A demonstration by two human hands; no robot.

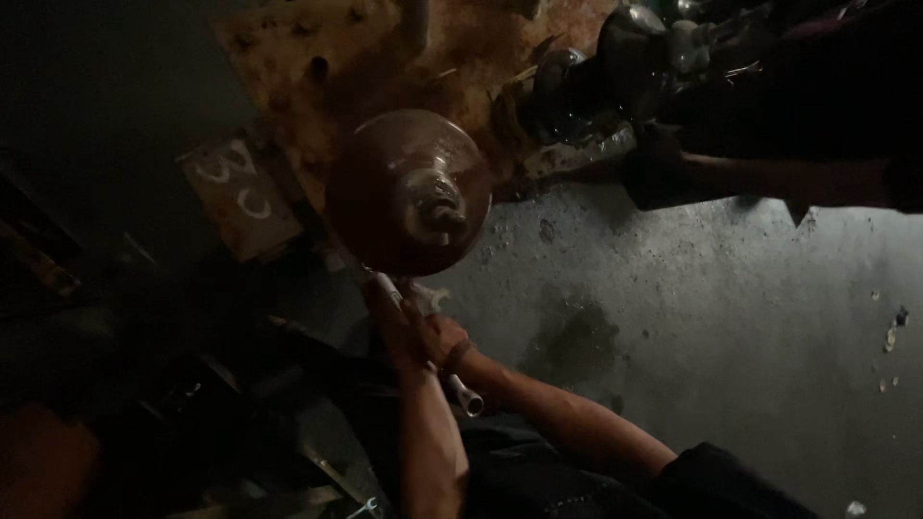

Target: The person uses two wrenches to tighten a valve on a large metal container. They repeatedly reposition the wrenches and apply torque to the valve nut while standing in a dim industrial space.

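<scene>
Two hands clamped together on one tool: a pale metal tube wrench (423, 336). Which hand is which is hard to call in this light; by the forearms, left hand (399, 327) sits further up the shaft, right hand (442, 344) just below it, a band on that wrist. Both fists closed around the shaft, fingers overlapping. Open hollow end of the tube pokes out below the fists, round and bright. Far end disappears under the rim of a dome.

That dome: round rust-brown metal hub (409, 192), glossy, greasy sheen, with a stubby threaded stud and nut (440, 213) sticking out of its centre. Sits just above the hands, touching or nearly touching the tool.

Behind the hub, a stained orange-brown board (317, 58), blotchy, with dark holes. Beside it a flat grey plate (240, 197) with chalk marks, tilted. Upper right: shiny rounded metal parts (625, 48) piled close, chrome-like, mostly lost in shadow.

Floor is rough grey concrete (731, 317), pitted, with a dark oily stain (572, 336) near the forearms and pale flecks at the right edge.

Left third is near black; shapes there unreadable. Dark bulk across the top right is cut off by the frame, can't tell what it is. Sleeve is dark, bottom edge crops the arms.
</scene>
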